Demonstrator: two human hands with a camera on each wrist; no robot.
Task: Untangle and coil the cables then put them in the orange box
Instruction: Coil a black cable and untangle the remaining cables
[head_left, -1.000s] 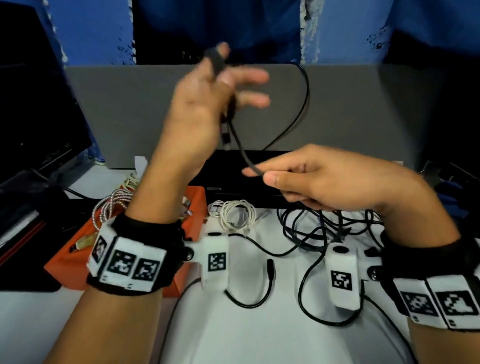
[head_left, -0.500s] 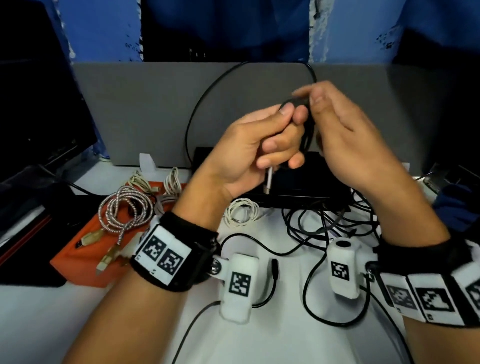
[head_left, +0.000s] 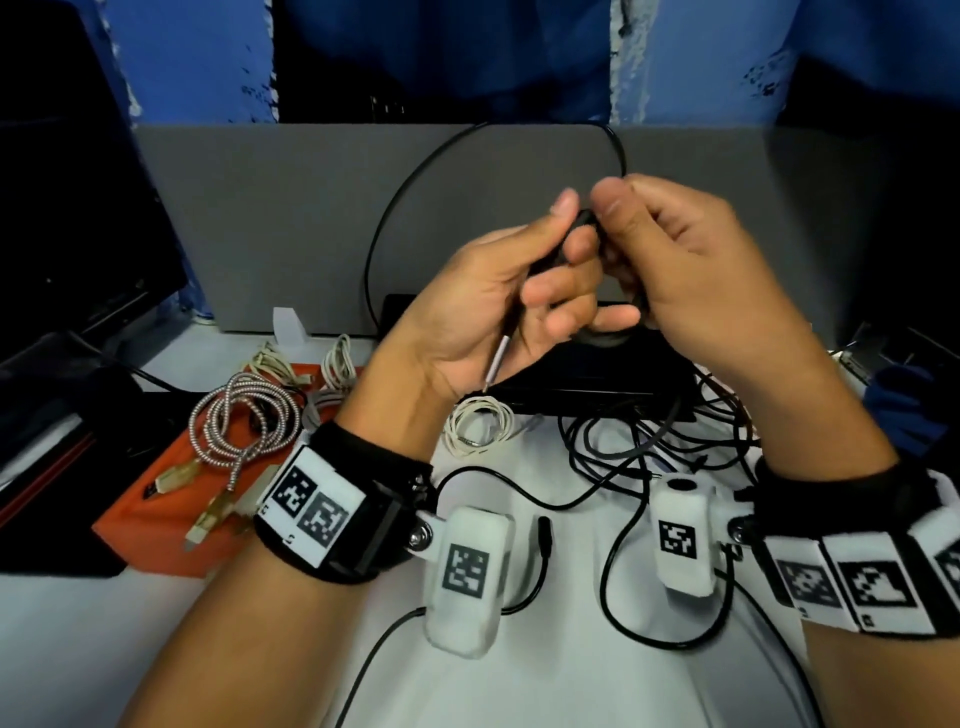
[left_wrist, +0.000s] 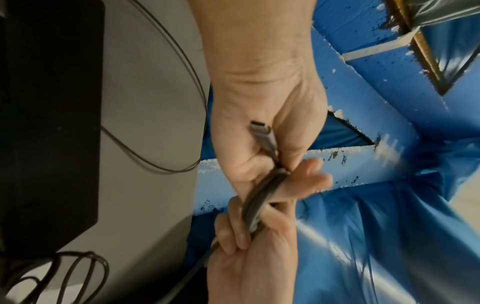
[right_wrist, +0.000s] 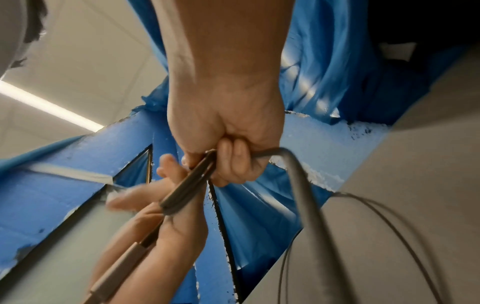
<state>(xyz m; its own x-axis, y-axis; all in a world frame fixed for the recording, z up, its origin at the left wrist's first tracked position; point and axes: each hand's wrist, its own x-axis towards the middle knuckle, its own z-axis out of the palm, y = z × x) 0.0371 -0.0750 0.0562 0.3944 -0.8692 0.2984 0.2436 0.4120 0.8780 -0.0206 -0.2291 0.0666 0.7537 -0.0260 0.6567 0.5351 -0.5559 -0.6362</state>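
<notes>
Both hands are raised together above the table. My left hand (head_left: 563, 234) grips folded turns of a thin black cable (head_left: 402, 202), and the cable's metal plug (head_left: 496, 364) sticks out below the palm. My right hand (head_left: 621, 236) pinches the same cable against the left fingers. One big loop of the cable arcs up in front of the grey panel. In the left wrist view the plug (left_wrist: 262, 131) lies in the palm. The orange box (head_left: 156, 525) stands at the left with a braided cable coil (head_left: 244, 421) on it.
A tangle of black cables (head_left: 649, 447) lies on the white table under my right hand. A small white cable coil (head_left: 480, 421) lies beside a flat black device (head_left: 597, 379). A loose black cable (head_left: 540, 561) runs near my wrists. A dark monitor (head_left: 62, 208) stands at the left.
My left hand came down from high on the left, and my right hand rose to meet it. The cable now makes a big loop above both hands.
</notes>
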